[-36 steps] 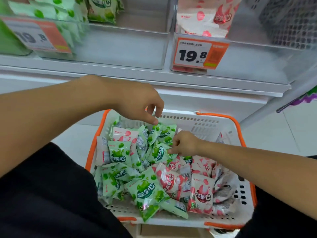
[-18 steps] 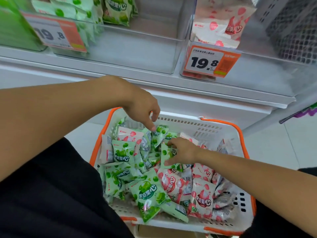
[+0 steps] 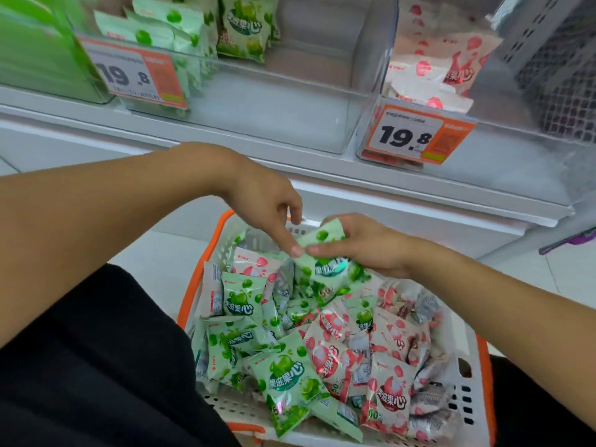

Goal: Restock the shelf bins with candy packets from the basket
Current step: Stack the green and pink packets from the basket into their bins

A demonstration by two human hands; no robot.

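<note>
In the head view, the right hand (image 3: 367,250) had its grip closed round a green candy packet (image 3: 324,253), held just above the far end of the white basket (image 3: 464,346) with the orange rim. The left hand (image 3: 267,204) pinched that same packet's near edge with its fingertips (image 3: 295,250), touching the right thumb. Inside the basket, green packets (image 3: 283,379) lay to the left and pink packets (image 3: 392,391) to the right. Beyond the basket, clear shelf bins (image 3: 274,108) held green packets on the left and pink ones on the right, each behind a 19.8 price tag (image 3: 419,135).
</note>
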